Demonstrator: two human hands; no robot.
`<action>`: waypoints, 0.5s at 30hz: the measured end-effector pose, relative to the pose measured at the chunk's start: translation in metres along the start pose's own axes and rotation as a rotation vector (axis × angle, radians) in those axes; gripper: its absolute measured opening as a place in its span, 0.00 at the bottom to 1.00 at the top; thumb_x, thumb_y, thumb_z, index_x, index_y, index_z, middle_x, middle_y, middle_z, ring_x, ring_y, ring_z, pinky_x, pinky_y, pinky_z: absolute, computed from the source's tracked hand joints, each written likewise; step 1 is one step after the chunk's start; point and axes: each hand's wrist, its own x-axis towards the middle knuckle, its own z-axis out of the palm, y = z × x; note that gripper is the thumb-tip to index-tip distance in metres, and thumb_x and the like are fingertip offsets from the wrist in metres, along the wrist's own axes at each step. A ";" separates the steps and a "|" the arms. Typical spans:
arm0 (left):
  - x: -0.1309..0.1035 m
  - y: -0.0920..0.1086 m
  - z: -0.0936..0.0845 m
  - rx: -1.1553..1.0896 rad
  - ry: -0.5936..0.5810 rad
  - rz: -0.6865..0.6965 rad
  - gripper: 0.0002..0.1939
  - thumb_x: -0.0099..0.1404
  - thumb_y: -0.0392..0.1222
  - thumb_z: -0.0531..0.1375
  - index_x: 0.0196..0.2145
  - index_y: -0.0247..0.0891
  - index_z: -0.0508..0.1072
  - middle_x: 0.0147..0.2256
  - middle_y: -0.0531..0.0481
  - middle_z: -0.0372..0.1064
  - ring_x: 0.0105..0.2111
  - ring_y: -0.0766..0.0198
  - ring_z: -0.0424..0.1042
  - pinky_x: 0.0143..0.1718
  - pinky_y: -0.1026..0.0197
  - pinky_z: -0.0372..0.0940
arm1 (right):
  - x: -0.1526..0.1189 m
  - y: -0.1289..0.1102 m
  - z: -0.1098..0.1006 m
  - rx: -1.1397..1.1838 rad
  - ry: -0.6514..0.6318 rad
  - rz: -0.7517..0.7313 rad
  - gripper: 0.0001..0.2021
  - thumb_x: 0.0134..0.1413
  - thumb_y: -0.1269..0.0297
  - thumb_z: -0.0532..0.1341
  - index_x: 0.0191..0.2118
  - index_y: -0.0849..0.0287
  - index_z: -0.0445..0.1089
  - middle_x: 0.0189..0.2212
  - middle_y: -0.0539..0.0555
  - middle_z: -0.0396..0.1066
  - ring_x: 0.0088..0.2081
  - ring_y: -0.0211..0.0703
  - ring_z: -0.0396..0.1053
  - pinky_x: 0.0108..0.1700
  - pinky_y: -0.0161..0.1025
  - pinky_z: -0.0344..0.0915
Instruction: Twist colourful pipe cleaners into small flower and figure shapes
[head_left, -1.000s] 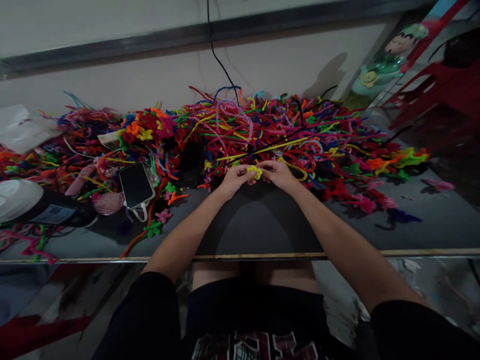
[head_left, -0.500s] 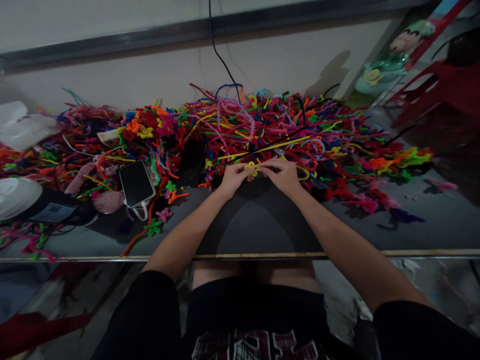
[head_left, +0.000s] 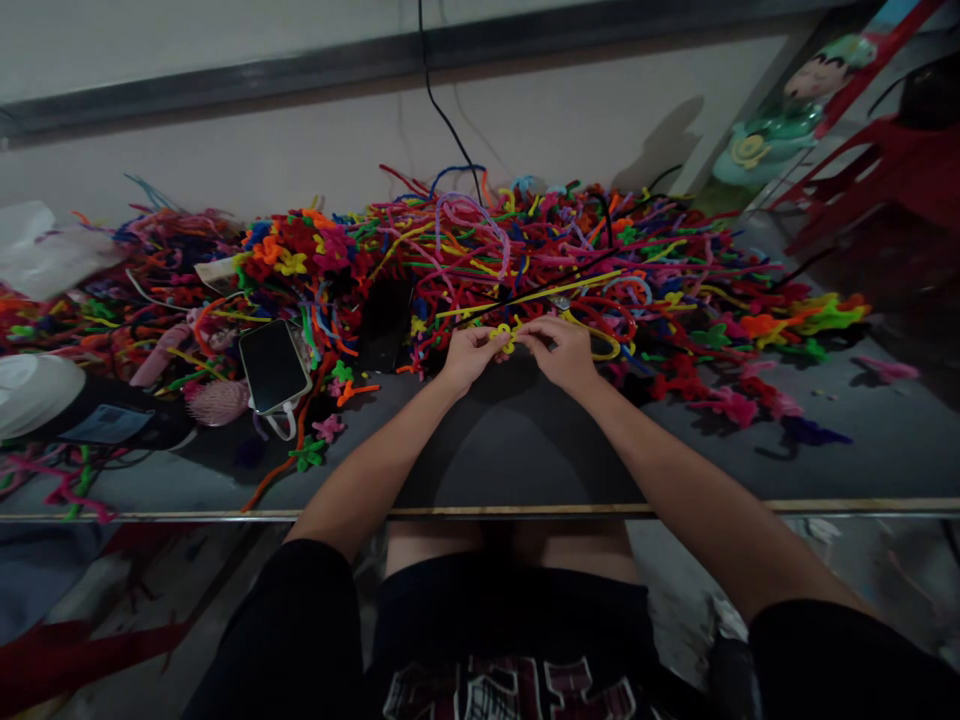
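Between my two hands, at the near edge of a colourful heap, is a small yellow looped pipe-cleaner piece (head_left: 504,337). My left hand (head_left: 472,354) pinches its left side between thumb and fingers. On its right side my right hand (head_left: 559,350) grips it with thumb and forefinger. A yellow pipe-cleaner loop (head_left: 609,349) curves out just right of my right hand. Straight yellow pipe cleaners (head_left: 555,291) lie on the heap above the hands. The fine shape of the held piece is partly covered by the fingertips.
The pipe-cleaner heap (head_left: 652,245) runs along the wall. On the grey table (head_left: 517,450), at the left, are a phone (head_left: 274,367), a pink brush (head_left: 217,403) and a dark container with a white lid (head_left: 37,395). A red chair (head_left: 885,180) stands at the right.
Both hands keep hold of the yellow piece in nearly the same place. The right fingers have shifted very slightly.
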 end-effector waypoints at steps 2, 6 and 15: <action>0.000 0.000 0.000 0.007 0.001 0.002 0.20 0.49 0.53 0.68 0.28 0.32 0.76 0.21 0.51 0.70 0.20 0.72 0.66 0.24 0.67 0.62 | 0.000 0.001 0.000 -0.004 -0.002 -0.023 0.08 0.57 0.60 0.60 0.32 0.55 0.74 0.31 0.54 0.74 0.33 0.44 0.70 0.38 0.42 0.65; -0.001 0.000 0.000 0.017 -0.009 0.011 0.19 0.50 0.53 0.68 0.28 0.32 0.75 0.21 0.52 0.70 0.20 0.73 0.66 0.24 0.67 0.61 | -0.001 0.001 0.000 -0.025 -0.010 -0.053 0.09 0.58 0.59 0.58 0.33 0.56 0.73 0.31 0.54 0.73 0.29 0.41 0.68 0.33 0.40 0.63; 0.004 -0.002 0.000 -0.072 0.067 0.066 0.17 0.49 0.51 0.68 0.26 0.34 0.73 0.22 0.55 0.67 0.21 0.75 0.63 0.25 0.69 0.59 | -0.003 -0.005 -0.001 -0.021 -0.022 -0.011 0.09 0.54 0.56 0.61 0.31 0.55 0.75 0.29 0.53 0.74 0.27 0.40 0.67 0.32 0.40 0.64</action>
